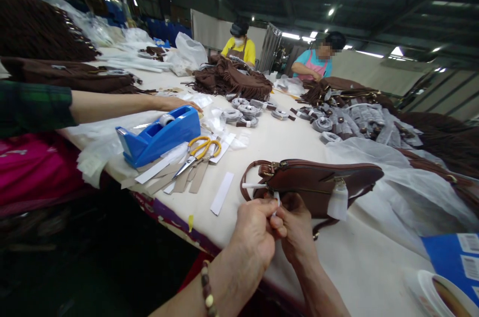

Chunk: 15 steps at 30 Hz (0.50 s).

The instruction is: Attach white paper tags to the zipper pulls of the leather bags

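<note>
A brown leather handbag (318,179) lies on its side on the white table (284,145), its strap looping toward me. My left hand (254,234) and my right hand (297,227) meet at the strap's near end. Both are closed in a pinch on a narrow white paper strip (258,186) that wraps the strap. A white wrapped tag (338,200) hangs from the bag's zipper. A beaded bracelet sits on my left wrist.
A blue tape dispenser (159,136), yellow-handled scissors (198,151) and loose paper strips (221,192) lie to the left. Another person's arm (123,105) reaches over the dispenser. Two people work at the far side among brown fringed bags (232,80) and wrapped straps. Clear plastic bags lie at right.
</note>
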Motion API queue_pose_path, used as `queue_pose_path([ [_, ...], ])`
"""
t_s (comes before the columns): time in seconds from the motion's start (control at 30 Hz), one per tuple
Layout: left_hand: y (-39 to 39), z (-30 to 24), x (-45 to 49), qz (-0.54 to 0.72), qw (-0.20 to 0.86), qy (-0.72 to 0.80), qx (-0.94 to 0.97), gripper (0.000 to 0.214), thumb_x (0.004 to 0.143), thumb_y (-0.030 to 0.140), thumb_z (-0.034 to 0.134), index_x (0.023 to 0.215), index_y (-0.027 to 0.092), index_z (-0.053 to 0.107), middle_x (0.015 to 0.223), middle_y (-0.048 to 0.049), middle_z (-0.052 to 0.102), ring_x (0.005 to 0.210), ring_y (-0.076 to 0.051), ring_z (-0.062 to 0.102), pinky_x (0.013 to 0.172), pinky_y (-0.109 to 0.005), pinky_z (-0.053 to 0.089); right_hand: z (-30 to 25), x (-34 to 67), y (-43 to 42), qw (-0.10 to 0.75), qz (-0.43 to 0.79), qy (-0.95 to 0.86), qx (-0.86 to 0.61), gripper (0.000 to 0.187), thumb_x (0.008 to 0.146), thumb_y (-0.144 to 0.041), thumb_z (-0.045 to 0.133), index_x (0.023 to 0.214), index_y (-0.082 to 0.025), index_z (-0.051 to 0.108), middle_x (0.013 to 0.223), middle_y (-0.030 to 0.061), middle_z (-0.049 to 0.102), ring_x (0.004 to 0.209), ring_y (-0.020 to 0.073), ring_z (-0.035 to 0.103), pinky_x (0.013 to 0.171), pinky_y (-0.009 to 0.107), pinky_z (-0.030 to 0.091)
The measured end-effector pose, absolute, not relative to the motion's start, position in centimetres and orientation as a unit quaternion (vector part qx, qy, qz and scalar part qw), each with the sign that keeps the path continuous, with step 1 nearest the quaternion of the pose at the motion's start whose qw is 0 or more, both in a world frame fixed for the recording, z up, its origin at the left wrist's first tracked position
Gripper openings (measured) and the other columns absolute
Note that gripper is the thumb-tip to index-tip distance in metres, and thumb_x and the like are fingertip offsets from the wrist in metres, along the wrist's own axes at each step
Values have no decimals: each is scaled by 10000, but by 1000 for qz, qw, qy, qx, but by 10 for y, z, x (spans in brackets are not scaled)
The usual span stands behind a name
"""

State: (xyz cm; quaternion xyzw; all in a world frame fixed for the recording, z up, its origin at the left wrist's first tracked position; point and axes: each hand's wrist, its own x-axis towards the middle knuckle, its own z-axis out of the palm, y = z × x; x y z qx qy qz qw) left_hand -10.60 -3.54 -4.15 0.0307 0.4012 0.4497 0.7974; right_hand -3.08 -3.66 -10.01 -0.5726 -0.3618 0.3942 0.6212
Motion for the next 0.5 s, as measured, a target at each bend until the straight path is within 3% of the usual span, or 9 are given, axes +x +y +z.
queue_pose_path([
  [0.13, -39, -46, -102, 507, 761, 401, 42, 219, 764, -13, 468, 581, 103, 501, 408, 14, 482, 311, -30, 335, 347, -149, 247, -91, -23, -43, 602, 418, -360, -578, 263, 620, -367, 688, 642, -186, 499, 538, -63, 490, 465, 91, 430, 421, 206, 341],
  [0.27, -42, -51, -99, 528, 760, 378, 31, 180, 757, 4, 486, 604, 92, 518, 427, 1, 509, 323, -29, 353, 368, -150, 259, -73, -15, -50, 577, 406, -395, -588, 242, 653, -386, 676, 737, -171, 605, 673, -9, 605, 605, 131, 517, 548, 237, 417],
  [0.5, -43, -56, -94, 550, 773, 316, 7, 133, 711, 18, 509, 818, 81, 558, 486, 15, 529, 352, -32, 371, 408, -155, 285, -64, -12, -53, 547, 358, -452, -607, 246, 681, -391, 642, 776, -165, 659, 732, 22, 650, 692, 167, 563, 620, 262, 456],
])
